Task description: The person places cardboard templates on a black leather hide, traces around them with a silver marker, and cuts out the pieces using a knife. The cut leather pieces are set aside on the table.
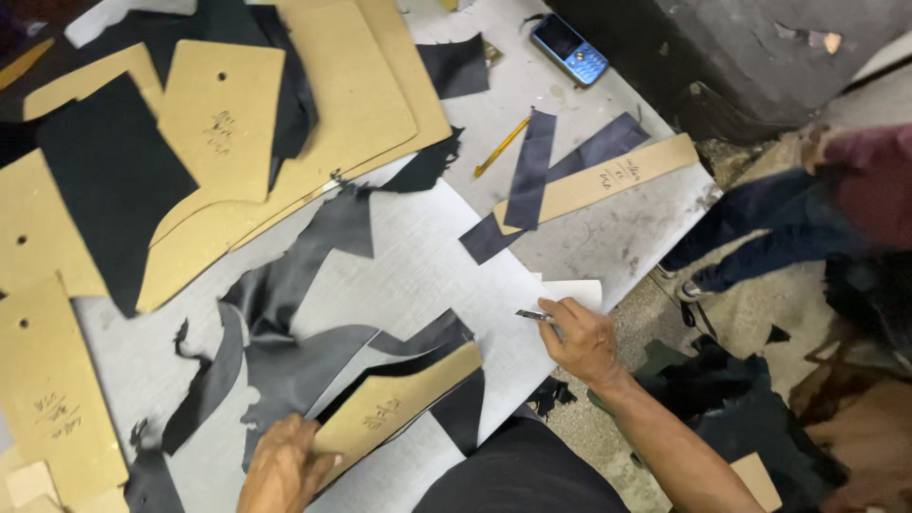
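Note:
My left hand (pixel 280 467) presses down on a tan cardboard pattern (pixel 404 404) that lies on dark leather pieces (pixel 294 366) near the table's front edge. My right hand (pixel 584 340) is closed around a small metal cutting knife (pixel 532 314), blade pointing left, over the pale cutting sheet (pixel 427 275) near its right edge. The knife is apart from the pattern, to its upper right.
Several large cardboard patterns (pixel 223 114) and black leather pieces (pixel 109 180) cover the table's left and back. A long cardboard strip (pixel 608 179) with dark strips across it, a yellow pencil (pixel 501 146) and a blue phone (pixel 570 49) lie farther back. Another person's legs (pixel 760 228) stand at right.

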Available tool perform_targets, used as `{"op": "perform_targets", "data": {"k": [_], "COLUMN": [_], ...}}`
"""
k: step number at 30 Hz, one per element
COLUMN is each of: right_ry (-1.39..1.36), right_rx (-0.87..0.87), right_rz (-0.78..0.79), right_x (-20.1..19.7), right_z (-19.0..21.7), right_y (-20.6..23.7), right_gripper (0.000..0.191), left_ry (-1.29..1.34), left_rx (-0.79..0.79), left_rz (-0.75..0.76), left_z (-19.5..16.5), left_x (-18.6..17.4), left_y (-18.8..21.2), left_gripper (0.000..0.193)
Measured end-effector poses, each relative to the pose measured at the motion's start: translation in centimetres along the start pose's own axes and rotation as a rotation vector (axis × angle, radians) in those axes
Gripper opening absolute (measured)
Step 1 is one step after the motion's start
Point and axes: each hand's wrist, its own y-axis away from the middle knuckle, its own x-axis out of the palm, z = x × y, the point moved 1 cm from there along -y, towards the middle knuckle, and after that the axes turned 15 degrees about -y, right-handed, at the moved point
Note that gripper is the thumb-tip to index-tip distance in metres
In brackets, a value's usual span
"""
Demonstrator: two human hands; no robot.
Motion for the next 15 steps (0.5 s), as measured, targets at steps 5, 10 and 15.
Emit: {"op": "perform_targets", "data": {"k": [5,10,15], "right_ry": [-0.087,-0.132,-0.127], "right_rx": [0.096,0.087,0.109], "right_rz": [-0.165,-0.255,-0.22], "right_x": [-1.7,-2.8,-3.0], "right_z": [-3.5,-4.6,-4.3], "right_y": [0.6,0.4,0.6], "right_gripper": [0.024,0.025,0.025], "left_ry": [-0.089,-0.073,-0.101], "left_rx": [0.078,0.04,-0.206], "left_rz": [0.222,0.312,0.146], "left_z": [3.3,4.9,2.9], "left_x": [0.6,1.9,3.3], "left_y": [-2.7,-3.4,-2.9], "left_gripper": [0.074,0.083,0.092]}}
